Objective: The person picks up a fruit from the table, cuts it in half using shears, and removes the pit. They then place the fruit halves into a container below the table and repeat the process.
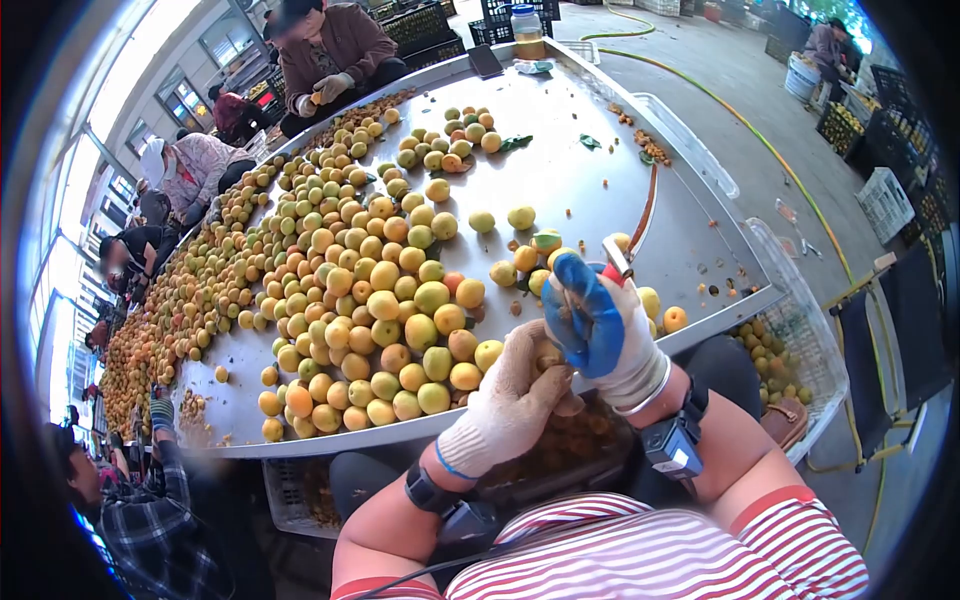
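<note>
My left hand [508, 398], in a pale knitted glove with stained fingertips, is closed just over the near edge of the metal table [370, 437]. What it holds is hidden by the fingers. Touching or very close to it, my right hand [605, 325] wears a white glove with blue coating. Its fingers are closed round a small tool [618, 262] with a red handle and a metal head, which sticks out above the hand. A large pile of yellow-green and orange fruits [385, 305] lies left of my hands, with several more fruits behind them.
Other people sit along the table's far and left sides, one in a brown jacket [335, 60]. Below the table edge are crates, one with fruits [770, 365] at the right. A jar [527, 32] and a dark phone [485, 62] stand or lie at the far corner.
</note>
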Motion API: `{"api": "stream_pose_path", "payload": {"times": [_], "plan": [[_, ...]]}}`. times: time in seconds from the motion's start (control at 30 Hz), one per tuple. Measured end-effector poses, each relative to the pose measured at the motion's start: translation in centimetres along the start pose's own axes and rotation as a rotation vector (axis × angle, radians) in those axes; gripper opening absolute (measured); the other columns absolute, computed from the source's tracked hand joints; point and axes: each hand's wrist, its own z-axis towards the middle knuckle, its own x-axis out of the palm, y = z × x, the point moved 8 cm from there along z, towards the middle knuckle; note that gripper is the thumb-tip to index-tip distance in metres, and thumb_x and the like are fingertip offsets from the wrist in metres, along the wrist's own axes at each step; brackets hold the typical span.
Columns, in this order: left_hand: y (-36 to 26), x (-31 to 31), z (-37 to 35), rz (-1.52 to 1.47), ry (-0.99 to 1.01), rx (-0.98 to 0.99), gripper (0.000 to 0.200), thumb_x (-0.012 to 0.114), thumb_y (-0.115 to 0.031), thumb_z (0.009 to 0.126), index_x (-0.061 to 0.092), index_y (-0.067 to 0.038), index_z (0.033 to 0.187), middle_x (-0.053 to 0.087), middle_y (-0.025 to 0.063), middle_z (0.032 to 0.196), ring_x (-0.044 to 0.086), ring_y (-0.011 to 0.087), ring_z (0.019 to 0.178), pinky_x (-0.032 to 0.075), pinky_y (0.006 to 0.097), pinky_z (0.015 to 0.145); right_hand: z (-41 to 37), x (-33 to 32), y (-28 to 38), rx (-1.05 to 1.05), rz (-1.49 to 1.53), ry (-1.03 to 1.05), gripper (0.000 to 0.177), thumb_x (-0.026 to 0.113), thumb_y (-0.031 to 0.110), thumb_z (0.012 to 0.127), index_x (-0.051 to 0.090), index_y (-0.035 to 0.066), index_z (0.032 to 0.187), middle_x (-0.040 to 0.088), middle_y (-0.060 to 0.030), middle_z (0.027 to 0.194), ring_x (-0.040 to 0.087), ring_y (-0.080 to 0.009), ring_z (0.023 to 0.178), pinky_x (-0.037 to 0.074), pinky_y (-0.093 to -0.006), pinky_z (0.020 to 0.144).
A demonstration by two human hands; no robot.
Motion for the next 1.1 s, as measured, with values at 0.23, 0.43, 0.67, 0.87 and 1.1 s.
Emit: {"api": "stream_pose_path", "payload": {"times": [0.23, 0.43, 0.67, 0.87, 1.1], "plan": [[-0.3, 0.4, 0.0, 0.151, -0.072, 0.046, 0.041, 0.047, 0.005, 0.096, 0.04, -0.003, 0.135, 0.062, 0.0133, 0.11, 0.066, 0.0185, 0.091, 0.055, 0.0315, 0.08, -1.3, 0.2, -3.6, 0.404, 0.522, -0.082, 0.013, 0.065, 0.014, 0.098, 0.067, 0.002, 0.101, 0.064, 0.0013, 0.081, 0.06, -0.0064, 0.067, 0.049, -0.0217, 0.06], [-0.6, 0.1, 0.4, 0.772, -0.102, 0.265, 0.046, 0.061, -0.005, 0.091, 0.05, -0.006, 0.136, 0.062, 0.017, 0.122, 0.063, 0.0317, 0.112, 0.051, 0.0381, 0.095, -1.1, 2.2, 2.4, -0.125, -0.274, -0.053, 0.013, 0.062, 0.003, 0.095, 0.065, -0.001, 0.083, 0.067, -0.0084, 0.08, 0.066, -0.0132, 0.071, 0.052, -0.0263, 0.064], [1.7, 0.2, 0.4, 0.988, 0.013, 0.394, 0.044, 0.07, -0.011, 0.082, 0.057, -0.005, 0.124, 0.061, 0.0176, 0.119, 0.061, 0.0357, 0.111, 0.05, 0.0424, 0.094, -1.3, 4.4, 2.4, -0.226, -0.276, 0.071, 0.014, 0.067, -0.004, 0.067, 0.064, 0.003, 0.079, 0.065, -0.0139, 0.084, 0.065, -0.0292, 0.07, 0.051, -0.0346, 0.063], [0.1, 0.0, 1.6, 0.945, -0.069, 0.251, 0.043, 0.065, -0.009, 0.087, 0.056, -0.006, 0.129, 0.062, 0.0153, 0.123, 0.06, 0.0332, 0.117, 0.048, 0.0392, 0.1, -0.1, 2.3, -1.0, 0.06, -0.197, -0.171, 0.007, 0.069, 0.005, 0.082, 0.064, 0.003, 0.079, 0.063, -0.0119, 0.07, 0.062, -0.0277, 0.061, 0.05, -0.0334, 0.059], [-0.6, -0.4, 1.6, 0.281, -0.123, 0.317, 0.059, 0.043, 0.012, 0.084, 0.036, -0.002, 0.14, 0.051, 0.0055, 0.104, 0.062, 0.0125, 0.083, 0.054, 0.0284, 0.073, 1.1, 0.6, -5.5, 0.482, 0.611, -0.283, 0.026, 0.058, 0.027, 0.103, 0.063, 0.009, 0.085, 0.05, 0.0045, 0.062, 0.043, -0.0035, 0.047, 0.03, -0.0215, 0.039]]}}
